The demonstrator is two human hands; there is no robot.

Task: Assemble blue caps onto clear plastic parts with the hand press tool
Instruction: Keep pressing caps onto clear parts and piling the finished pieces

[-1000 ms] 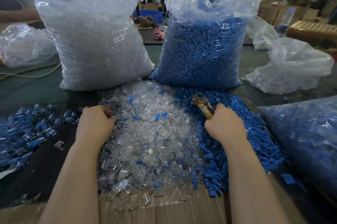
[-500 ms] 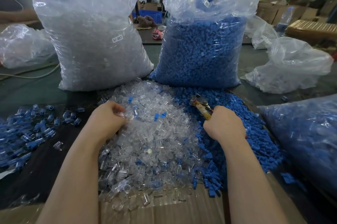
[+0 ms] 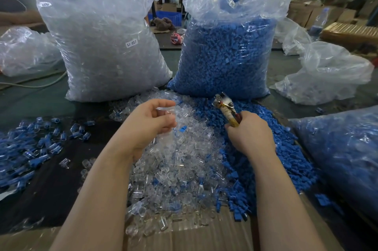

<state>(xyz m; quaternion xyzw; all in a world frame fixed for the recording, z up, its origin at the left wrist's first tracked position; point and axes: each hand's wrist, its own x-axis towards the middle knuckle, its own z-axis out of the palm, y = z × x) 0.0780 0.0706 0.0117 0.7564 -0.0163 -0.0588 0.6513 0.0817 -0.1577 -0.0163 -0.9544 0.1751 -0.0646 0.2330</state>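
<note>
Picking a clear part, press tool at the ready

Left hand (image 3: 151,122) pinches a clear part (image 3: 165,110) above the clear pile (image 3: 180,158); right hand (image 3: 250,134) grips the press tool (image 3: 225,107), blue caps (image 3: 266,158) heaped beneath it for quick reach.

Bright, even daylight glints off the clear plastic bags (image 3: 106,31); wide-angle bending curves the edges, and the background blurs.

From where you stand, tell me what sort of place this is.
Most likely a factory assembly bench. Two big bags, one of clear parts and one of blue caps, stand behind loose heaps of both, the right hand grips a hand press tool, and stacked cartons fill the background.
</note>
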